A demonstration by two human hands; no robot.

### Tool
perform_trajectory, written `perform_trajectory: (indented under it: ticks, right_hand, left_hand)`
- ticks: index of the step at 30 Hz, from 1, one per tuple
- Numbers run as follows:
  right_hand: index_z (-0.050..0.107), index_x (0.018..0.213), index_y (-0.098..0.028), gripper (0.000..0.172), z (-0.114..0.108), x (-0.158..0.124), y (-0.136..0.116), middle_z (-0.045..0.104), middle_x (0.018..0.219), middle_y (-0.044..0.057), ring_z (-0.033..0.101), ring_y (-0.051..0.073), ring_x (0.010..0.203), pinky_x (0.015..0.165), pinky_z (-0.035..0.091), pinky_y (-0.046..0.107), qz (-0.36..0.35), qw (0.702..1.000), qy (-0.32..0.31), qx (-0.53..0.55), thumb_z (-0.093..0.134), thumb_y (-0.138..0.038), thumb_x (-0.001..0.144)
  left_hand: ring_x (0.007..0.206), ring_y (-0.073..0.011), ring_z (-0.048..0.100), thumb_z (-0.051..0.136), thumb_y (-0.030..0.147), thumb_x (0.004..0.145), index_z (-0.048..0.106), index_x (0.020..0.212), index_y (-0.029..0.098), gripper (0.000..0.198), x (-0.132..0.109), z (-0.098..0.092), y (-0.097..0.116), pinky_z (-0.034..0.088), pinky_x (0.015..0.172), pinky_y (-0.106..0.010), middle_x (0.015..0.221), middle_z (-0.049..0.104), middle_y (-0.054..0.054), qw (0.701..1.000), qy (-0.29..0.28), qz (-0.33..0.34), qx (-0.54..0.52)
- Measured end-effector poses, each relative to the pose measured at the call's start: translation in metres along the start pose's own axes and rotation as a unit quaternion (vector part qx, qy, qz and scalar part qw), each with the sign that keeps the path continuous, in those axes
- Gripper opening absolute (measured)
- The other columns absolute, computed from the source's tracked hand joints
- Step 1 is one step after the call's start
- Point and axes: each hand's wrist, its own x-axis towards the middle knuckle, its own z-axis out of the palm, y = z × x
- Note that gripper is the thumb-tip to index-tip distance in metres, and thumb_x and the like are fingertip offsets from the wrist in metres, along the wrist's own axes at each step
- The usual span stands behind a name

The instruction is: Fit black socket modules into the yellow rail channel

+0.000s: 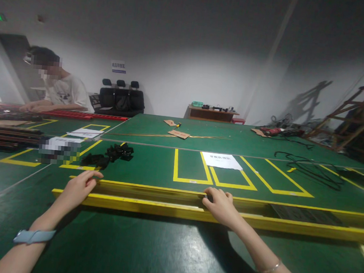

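A long yellow channel point(163, 208) lies across the green table in front of me, with two raised walls and an open trough between them. Near its left end my left hand point(77, 189) lies across it, fingers curled over the walls. Around the middle, my right hand point(222, 206) reaches into the trough with bent fingers pressed together. Something small and dark shows at its fingertips, too little of it visible to name. Farther right in the trough lies a flat dark piece point(305, 215). Beyond my left hand is a pile of small black parts point(112, 153).
Yellow tape outlines point(192, 181) and a printed paper sheet point(222, 161) mark the green table point(150, 129). Black cable point(313, 169) lies at right. Cardboard pieces point(179, 134) lie farther back. At left, a person point(63, 88) works beside red rails point(85, 115) and stacked dark strips point(6, 138).
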Motion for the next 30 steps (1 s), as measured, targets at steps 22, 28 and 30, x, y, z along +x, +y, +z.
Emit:
perform_trajectory:
  ticks: [22, 28, 30]
  right_hand:
    - [0.059, 0.121, -0.024, 0.074, -0.014, -0.006, 0.043, 0.061, 0.117, 0.013, 0.049, 0.037, 0.114, 0.103, 0.01, 0.064, 0.053, 0.992, -0.01, -0.114, 0.037, -0.078, 0.075]
    - [0.061, 0.112, -0.024, 0.054, -0.01, -0.002, 0.039, 0.062, 0.112, 0.01, 0.049, 0.034, 0.11, 0.099, 0.019, 0.063, 0.051, 0.993, -0.011, -0.106, 0.041, -0.063, 0.08]
    - [0.063, 0.104, -0.022, 0.048, -0.011, -0.002, 0.038, 0.062, 0.11, 0.011, 0.05, 0.033, 0.108, 0.098, 0.022, 0.061, 0.051, 0.993, -0.014, -0.109, 0.04, -0.057, 0.081]
  left_hand:
    - [0.065, -0.0164, 0.06, 0.038, 0.033, 0.081, 0.066, 0.096, 0.02, 0.034, 0.0, 0.001, -0.001, 0.045, 0.065, -0.026, 0.089, 0.068, -0.003, 1.0, 0.014, 0.006, -0.005]
    - [0.061, -0.0159, 0.059, 0.038, 0.032, 0.081, 0.067, 0.095, 0.021, 0.034, -0.001, 0.001, 0.0, 0.044, 0.062, -0.026, 0.085, 0.067, -0.002, 1.0, 0.022, 0.008, -0.007]
    - [0.062, -0.016, 0.059, 0.038, 0.032, 0.082, 0.066, 0.096, 0.021, 0.034, -0.001, 0.0, 0.001, 0.045, 0.063, -0.026, 0.087, 0.068, -0.002, 1.0, 0.021, 0.008, -0.007]
